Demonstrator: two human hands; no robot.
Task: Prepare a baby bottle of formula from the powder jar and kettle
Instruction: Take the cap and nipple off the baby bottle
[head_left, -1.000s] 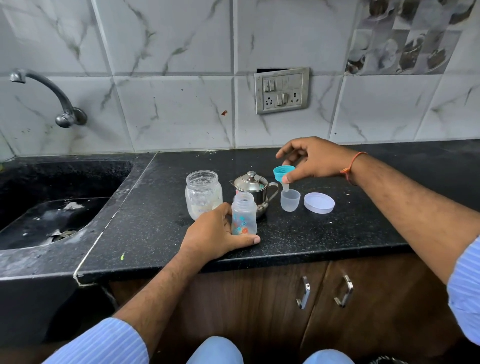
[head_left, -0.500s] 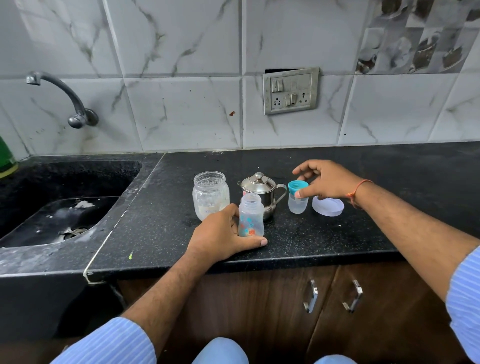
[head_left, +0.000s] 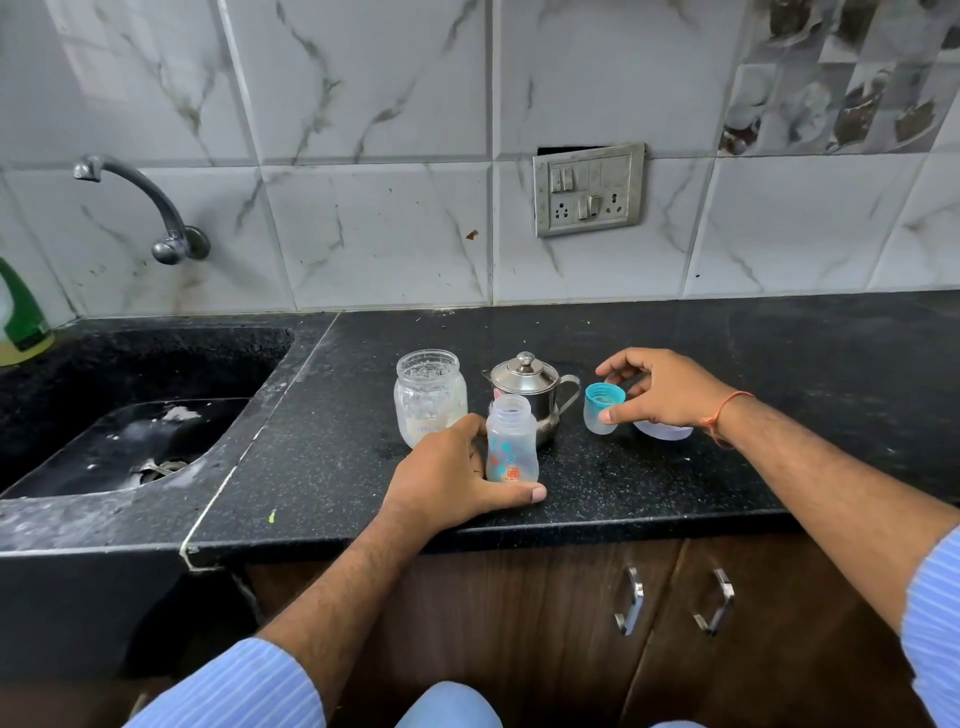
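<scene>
Baby bottle (head_left: 511, 440), uncapped, upright near the table (head_left: 675, 488) front edge, gripped at its base by the left hand (head_left: 453, 477); right hand (head_left: 658, 391), to its right, pinches the teal-ringed cap (head_left: 602, 408); kettle (head_left: 527, 389) and powder jar (head_left: 429, 396) just behind.

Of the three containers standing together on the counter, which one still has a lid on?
The steel kettle: a knobbed lid covers it. The glass powder jar and the baby bottle, which the left hand grips, are both open at the top.
</scene>
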